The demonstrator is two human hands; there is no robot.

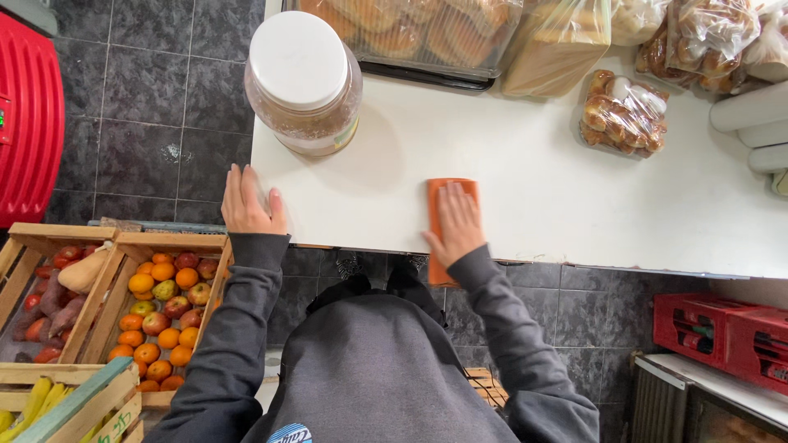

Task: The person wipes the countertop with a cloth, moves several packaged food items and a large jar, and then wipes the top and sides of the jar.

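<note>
My right hand (454, 221) lies flat on an orange cloth (440, 197) near the front edge of a white counter (542, 205); the cloth's lower end hangs over the edge. My left hand (249, 201) rests flat on the counter's front left corner, fingers together, holding nothing. Just beyond that hand stands a large clear jar with a white lid (303, 82). Both arms wear dark grey sleeves.
Bagged breads and buns (624, 113) line the back of the counter, with white rolls (751, 123) at the right. Wooden crates of oranges, apples and other produce (164, 316) sit on the floor at left. Red plastic crates (722, 328) stand at lower right.
</note>
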